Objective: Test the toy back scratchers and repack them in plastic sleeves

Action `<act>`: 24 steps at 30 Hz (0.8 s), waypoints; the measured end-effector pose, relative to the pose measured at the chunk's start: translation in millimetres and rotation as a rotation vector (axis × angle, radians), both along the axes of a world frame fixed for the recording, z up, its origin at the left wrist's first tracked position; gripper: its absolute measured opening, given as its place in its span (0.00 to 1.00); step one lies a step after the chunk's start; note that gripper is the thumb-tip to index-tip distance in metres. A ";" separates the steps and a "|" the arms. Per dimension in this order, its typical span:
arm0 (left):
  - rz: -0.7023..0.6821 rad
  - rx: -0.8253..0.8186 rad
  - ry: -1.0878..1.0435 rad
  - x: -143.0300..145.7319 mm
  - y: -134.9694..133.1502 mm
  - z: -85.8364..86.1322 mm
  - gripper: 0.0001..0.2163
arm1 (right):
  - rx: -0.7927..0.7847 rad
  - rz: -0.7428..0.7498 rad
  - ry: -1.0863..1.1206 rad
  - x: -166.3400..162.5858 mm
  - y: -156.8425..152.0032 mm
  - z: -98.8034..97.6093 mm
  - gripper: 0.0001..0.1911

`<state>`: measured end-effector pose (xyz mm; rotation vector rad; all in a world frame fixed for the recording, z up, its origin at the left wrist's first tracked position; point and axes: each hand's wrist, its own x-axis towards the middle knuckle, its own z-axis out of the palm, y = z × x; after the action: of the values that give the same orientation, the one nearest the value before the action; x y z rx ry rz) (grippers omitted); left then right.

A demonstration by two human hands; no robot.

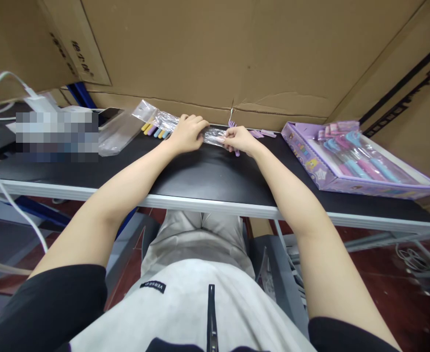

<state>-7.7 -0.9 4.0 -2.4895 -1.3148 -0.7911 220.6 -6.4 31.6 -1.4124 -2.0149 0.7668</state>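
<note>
My left hand (186, 132) and my right hand (238, 139) meet at the far middle of a black table (207, 176). Both are closed on a small clear plastic bag (214, 135) stretched between them. A purple item (233, 125) pokes out by my right hand's fingers; what it is I cannot make out. Just left of my left hand lies another clear bag (155, 119) holding yellow, purple and blue pieces.
A purple display box (350, 159) of pink and blue scissors sits at the right of the table. Loose clear bags (117, 132) and a white charger with cable (38, 100) lie at the left. Cardboard sheets (237, 54) wall off the back edge.
</note>
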 end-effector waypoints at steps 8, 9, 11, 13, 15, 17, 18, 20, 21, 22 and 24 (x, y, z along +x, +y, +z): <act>-0.056 -0.132 -0.024 -13.8 5.4 9.4 0.23 | 0.682 0.236 -0.477 20.0 18.5 -8.1 0.33; -0.078 -0.160 -0.033 -15.7 6.8 10.8 0.24 | 0.723 0.262 -0.521 20.4 18.3 -7.7 0.34; -0.129 -0.228 -0.043 -18.6 8.5 13.9 0.27 | 0.792 0.308 -0.576 19.1 17.7 -7.1 0.32; -0.164 -0.291 -0.035 -20.3 7.5 18.1 0.29 | 0.838 0.352 -0.588 16.4 17.6 -7.2 0.27; -0.156 -0.331 -0.016 -21.7 3.9 23.5 0.32 | 0.860 0.384 -0.581 14.5 18.2 -7.4 0.24; -0.114 -0.357 0.012 -24.1 -0.8 29.2 0.34 | 0.875 0.385 -0.564 14.8 19.4 -7.1 0.24; -0.084 -0.369 0.032 -25.8 -2.9 31.9 0.35 | 0.882 0.376 -0.554 15.9 20.2 -6.7 0.24; -0.016 -0.391 0.078 -30.1 -6.0 36.1 0.35 | 0.890 0.350 -0.534 19.6 22.1 -5.4 0.25; 0.020 -0.400 0.099 -32.3 -6.7 37.3 0.35 | 0.890 0.335 -0.524 21.9 23.0 -4.7 0.25; 0.052 -0.408 0.115 -34.5 -6.9 38.0 0.35 | 0.888 0.320 -0.514 24.0 23.9 -3.9 0.25; 0.095 -0.413 0.120 -38.4 -5.6 37.5 0.34 | 0.881 0.286 -0.488 27.5 24.5 -2.3 0.25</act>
<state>-46.1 -6.5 41.5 -2.6974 -1.6781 -0.3700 248.1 18.0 29.3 -0.8247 -2.4724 -0.4167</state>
